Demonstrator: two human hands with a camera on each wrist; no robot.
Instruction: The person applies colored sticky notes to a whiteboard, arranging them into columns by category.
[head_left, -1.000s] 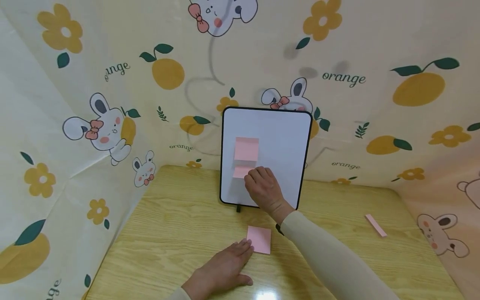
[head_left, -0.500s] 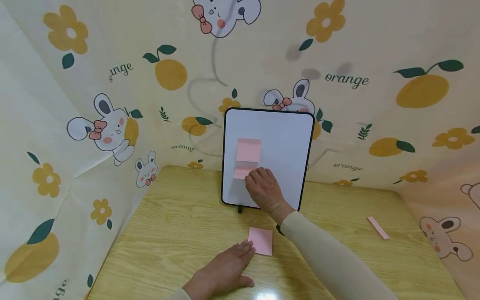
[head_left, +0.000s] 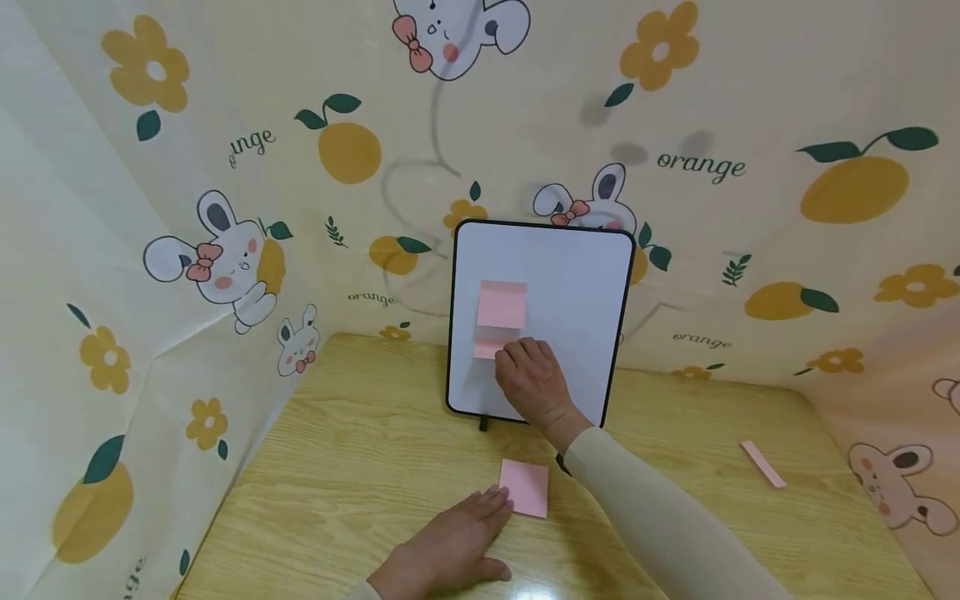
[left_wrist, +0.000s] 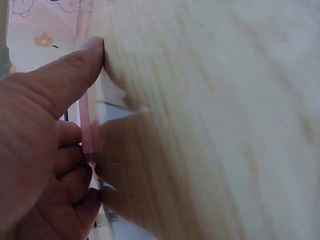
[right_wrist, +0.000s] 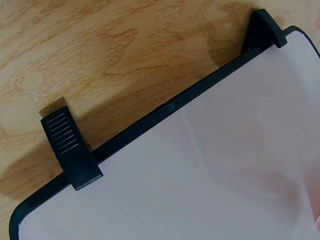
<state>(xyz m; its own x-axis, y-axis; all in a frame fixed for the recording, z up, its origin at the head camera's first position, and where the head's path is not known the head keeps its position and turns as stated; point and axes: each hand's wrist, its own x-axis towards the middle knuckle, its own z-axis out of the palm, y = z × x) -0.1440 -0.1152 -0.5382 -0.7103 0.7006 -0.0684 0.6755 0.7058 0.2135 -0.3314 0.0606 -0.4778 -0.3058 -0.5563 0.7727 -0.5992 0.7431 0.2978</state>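
Observation:
On the small whiteboard (head_left: 577,292), an upper pink sticky note (head_left: 502,306) is stuck left of the middle. Just below it, a lower sticky note (head_left: 487,347) shows only as a short band. My right hand (head_left: 534,379) has its fingers curled at that lower note's right end and covers part of it; the fingertips' contact is hidden. My left hand (head_left: 453,542) lies on the table with its fingers extended, their tips on the left edge of a pink sticky-note pad (head_left: 524,489). In the left wrist view, the left fingers (left_wrist: 70,167) reach the pad's pink edge (left_wrist: 86,125).
A narrow pink strip (head_left: 762,464) lies on the wooden table (head_left: 360,433) at the right. Black feet (right_wrist: 71,147) clip onto the board's lower edge. A printed cloth (head_left: 510,125) with rabbits and oranges surrounds the table at the back and sides.
The whole head view has shifted slightly right and down. Both hands, the notes and the board keep their places relative to each other.

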